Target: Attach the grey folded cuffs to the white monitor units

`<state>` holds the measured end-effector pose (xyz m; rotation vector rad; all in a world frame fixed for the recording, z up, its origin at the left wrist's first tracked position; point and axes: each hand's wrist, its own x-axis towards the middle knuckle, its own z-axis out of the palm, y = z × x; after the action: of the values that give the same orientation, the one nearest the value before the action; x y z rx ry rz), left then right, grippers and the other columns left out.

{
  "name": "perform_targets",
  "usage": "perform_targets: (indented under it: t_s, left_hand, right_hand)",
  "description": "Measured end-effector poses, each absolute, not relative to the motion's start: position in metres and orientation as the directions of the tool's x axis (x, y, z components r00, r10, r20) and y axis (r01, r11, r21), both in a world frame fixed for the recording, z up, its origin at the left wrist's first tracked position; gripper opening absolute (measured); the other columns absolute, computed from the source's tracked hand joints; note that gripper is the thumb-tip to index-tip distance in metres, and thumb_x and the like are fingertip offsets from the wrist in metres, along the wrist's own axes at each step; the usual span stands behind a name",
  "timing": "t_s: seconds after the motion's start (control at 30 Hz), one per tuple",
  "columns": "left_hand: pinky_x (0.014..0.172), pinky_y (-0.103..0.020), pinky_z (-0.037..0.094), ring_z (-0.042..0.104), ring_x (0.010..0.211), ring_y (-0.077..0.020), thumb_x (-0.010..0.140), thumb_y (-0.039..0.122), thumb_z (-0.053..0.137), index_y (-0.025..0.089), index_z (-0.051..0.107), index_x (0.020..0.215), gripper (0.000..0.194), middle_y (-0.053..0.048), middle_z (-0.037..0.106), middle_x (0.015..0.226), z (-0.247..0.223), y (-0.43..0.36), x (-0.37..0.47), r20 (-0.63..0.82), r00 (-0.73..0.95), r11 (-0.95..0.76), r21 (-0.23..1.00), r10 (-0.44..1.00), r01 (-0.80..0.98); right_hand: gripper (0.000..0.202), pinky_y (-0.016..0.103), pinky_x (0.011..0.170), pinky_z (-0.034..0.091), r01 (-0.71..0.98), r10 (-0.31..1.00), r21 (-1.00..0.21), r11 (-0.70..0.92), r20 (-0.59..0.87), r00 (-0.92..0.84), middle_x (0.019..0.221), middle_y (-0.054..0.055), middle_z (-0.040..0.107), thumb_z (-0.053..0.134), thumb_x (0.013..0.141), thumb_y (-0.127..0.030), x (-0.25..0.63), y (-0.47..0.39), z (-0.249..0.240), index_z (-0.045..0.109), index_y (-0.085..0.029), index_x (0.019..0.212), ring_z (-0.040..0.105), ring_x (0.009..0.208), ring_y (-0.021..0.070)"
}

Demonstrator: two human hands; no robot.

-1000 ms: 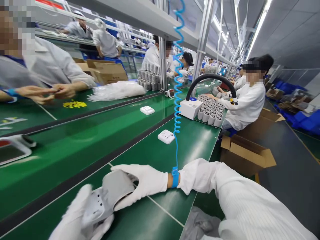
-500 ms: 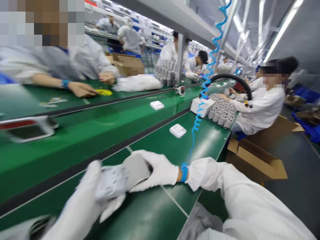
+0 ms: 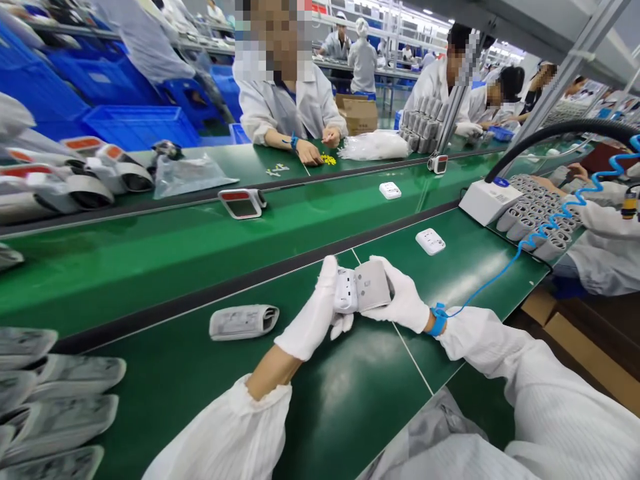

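Note:
My left hand (image 3: 315, 310), in a white glove, is closed on a small white plastic housing (image 3: 345, 291) with dark slots in its face. My gloved right hand (image 3: 406, 299) grips a curved grey cuff (image 3: 373, 287), with a blue band and coiled cord at its wrist. The housing and the cuff meet edge to edge over the green bench; whether they are joined I cannot tell. Left of my left hand lies a rolled grey cuff (image 3: 243, 322). Beyond my right hand a white square plastic part (image 3: 431, 241) lies flat on the bench.
Several rolled cuffs (image 3: 65, 380) lie at the left. On the green belt (image 3: 165, 250) are a monitor with a cuff (image 3: 242, 203) and a white part (image 3: 390, 191). A white box (image 3: 490, 200) with a black hose stands at right. Across, a co-worker (image 3: 290, 100) handles yellow pieces.
The view has swung left, bringing the rolled cuffs into sight. Both hands still hold the housing and the cuff together, and these now appear farther from the camera and sharper.

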<state>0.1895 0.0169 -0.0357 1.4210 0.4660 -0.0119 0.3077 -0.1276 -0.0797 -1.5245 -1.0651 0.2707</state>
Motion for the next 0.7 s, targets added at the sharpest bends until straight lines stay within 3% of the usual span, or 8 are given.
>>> perform_targets:
  t_s: [0.47,0.7]
  left_hand:
    - [0.037,-0.023,0.032,0.042,0.034,-0.0144,0.085,0.091,0.014,0.021,0.056,0.095,0.082,0.003,0.048,0.043,-0.029,0.012,0.186,-0.287,0.896,0.028,0.955,0.338,0.295]
    - [0.04,-0.023,0.035,0.041,0.037,-0.0129,0.086,0.091,0.014,0.02,0.06,0.094,0.085,0.003,0.05,0.046,-0.027,0.014,0.179,-0.32,0.873,-0.021,0.936,0.368,0.352]
  right_hand:
    - [0.089,0.034,0.111,0.05,0.558,0.712,-0.825,0.087,0.444,0.545,0.135,0.011,0.066,0.087,0.065,-0.043,0.309,-0.126,-0.084,0.054,-0.014,0.143,0.066,0.121,0.0265]
    - [0.094,0.035,0.116,0.046,0.58,0.711,-0.812,0.065,0.445,0.544,0.14,0.012,0.063,0.087,0.065,-0.05,0.309,-0.124,-0.089,0.052,-0.015,0.144,0.063,0.128,0.0272]
